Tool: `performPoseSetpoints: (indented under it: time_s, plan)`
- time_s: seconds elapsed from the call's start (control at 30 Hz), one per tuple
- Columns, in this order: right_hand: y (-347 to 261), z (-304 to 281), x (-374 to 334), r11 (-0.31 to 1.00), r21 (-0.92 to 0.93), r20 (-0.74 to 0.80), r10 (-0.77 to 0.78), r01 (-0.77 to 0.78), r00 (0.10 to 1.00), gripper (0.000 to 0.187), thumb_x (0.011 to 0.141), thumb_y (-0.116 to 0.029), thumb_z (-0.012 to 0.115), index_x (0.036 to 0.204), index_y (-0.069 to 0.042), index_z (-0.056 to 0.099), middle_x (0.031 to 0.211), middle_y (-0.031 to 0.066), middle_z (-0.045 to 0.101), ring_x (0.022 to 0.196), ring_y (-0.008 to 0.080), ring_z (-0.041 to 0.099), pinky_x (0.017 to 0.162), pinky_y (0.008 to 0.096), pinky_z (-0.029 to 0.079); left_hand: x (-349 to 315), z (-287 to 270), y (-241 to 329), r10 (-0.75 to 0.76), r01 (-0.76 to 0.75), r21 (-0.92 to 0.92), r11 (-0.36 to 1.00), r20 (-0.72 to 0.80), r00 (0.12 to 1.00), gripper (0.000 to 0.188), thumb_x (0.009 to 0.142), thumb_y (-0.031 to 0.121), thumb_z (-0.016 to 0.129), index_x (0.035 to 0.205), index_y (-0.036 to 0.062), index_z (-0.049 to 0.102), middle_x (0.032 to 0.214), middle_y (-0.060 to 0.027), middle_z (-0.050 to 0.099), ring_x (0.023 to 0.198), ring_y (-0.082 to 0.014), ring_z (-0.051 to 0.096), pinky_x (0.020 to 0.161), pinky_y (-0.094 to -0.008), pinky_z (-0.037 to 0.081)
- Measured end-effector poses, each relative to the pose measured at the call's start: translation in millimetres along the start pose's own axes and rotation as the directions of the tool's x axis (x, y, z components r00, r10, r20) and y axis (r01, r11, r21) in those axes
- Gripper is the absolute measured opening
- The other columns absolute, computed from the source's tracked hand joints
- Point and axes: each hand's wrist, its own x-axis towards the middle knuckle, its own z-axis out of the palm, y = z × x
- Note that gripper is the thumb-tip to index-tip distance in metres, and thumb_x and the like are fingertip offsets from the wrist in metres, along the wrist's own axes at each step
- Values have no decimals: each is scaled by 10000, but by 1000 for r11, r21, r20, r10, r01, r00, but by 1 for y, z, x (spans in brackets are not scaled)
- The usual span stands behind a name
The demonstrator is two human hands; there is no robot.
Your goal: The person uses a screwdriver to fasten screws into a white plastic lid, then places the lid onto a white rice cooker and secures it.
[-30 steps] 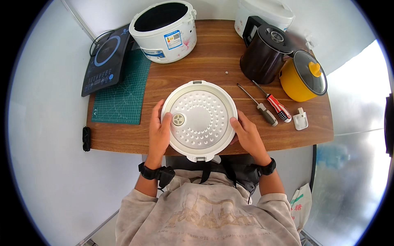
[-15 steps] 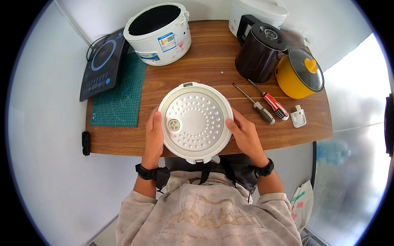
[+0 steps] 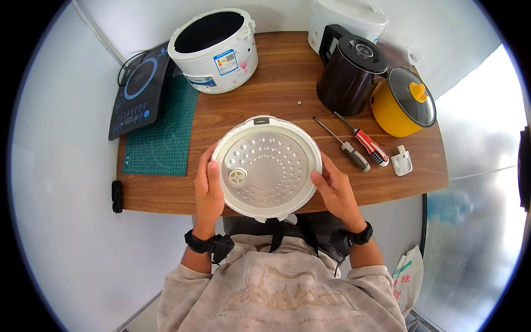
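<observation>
A round white rice cooker lid (image 3: 276,185) is held in front of me at the table's near edge, its dimpled metal inner face turned up toward me. My left hand (image 3: 209,185) grips the rim on one side, thumb on top. On the opposite side my right hand (image 3: 335,188) holds the rim, its thumb over the edge and the fingers partly hidden beneath. A small round vent piece (image 3: 237,177) sits in the metal plate near my left thumb. Beyond the lid, at the far left, stands the lidless white rice cooker body (image 3: 215,61).
Right of the lid lie a grey-handled screwdriver (image 3: 354,156), a red-handled screwdriver (image 3: 371,148) and a small white plastic part (image 3: 402,161). Behind stand a dark kettle (image 3: 348,77), a yellow pot (image 3: 395,110) and another white cooker (image 3: 354,16). An induction cooker (image 3: 138,91) rests on a green mat (image 3: 160,144).
The lid has tilted, its far edge shifting slightly right, and light falls differently on its metal face. Both hands have kept their hold on the rim.
</observation>
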Motion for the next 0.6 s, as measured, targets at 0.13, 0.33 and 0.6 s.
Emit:
performPoseSetpoints:
  time_s: [0.13,0.33,0.6]
  plan:
    - [7,1,-1,998,63,20,-3,2,1000,476,1024,-146,613,1449,9,464,1110,168,715,998,202,706,886,334,539,-3,3,-5,43,-41,31,999,-64,997,464,1126,317,378,1381,-40,531,1340,-147,603,1233,-215,564,1058,-339,431]
    - [0,0,-1,999,10,28,-32,31,999,406,1034,-171,605,1387,12,522,1076,160,713,941,173,683,855,309,535,-6,3,-4,124,-107,168,980,-97,987,431,1119,286,385,1345,-39,557,1291,-152,627,1181,-225,592,1031,-354,450]
    - [-26,9,11,959,-109,-141,-274,261,951,306,1049,-228,582,1245,3,628,969,128,718,827,173,676,764,273,519,-22,9,9,164,-162,239,957,9,986,424,1105,292,428,1324,-35,584,1240,-166,649,1124,-236,623,985,-349,475]
